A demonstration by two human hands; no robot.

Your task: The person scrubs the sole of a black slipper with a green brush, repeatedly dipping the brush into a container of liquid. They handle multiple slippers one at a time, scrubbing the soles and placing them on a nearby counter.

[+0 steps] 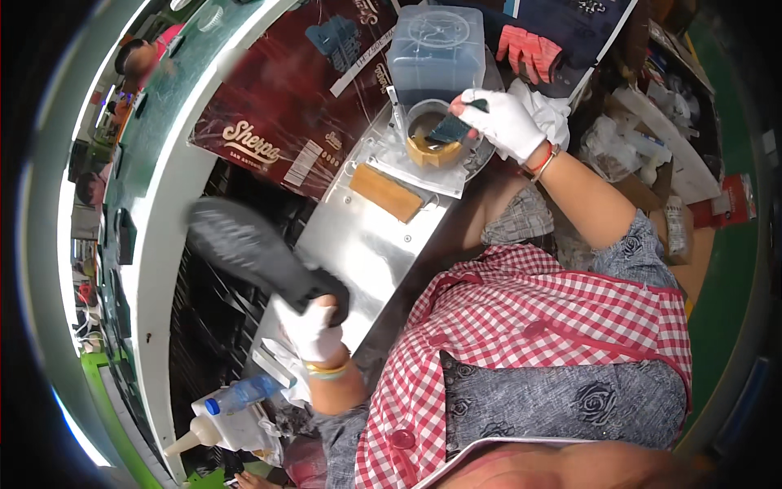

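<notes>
At the metal bench, shoe in left grip

Legible print, as I see it with the top of the head view as 12 o'clock: dark red carton, 11 o'clock. Large cream script on its 10 o'clock corner, one line of small capitals beneath. Pale printed panel to the script's 3 o'clock; smaller script mark above the panel, toward 1 o'clock. White strip label near 12 o'clock: one row of dark characters, inverted. Red package, 3 o'clock: print too small to read.
</notes>
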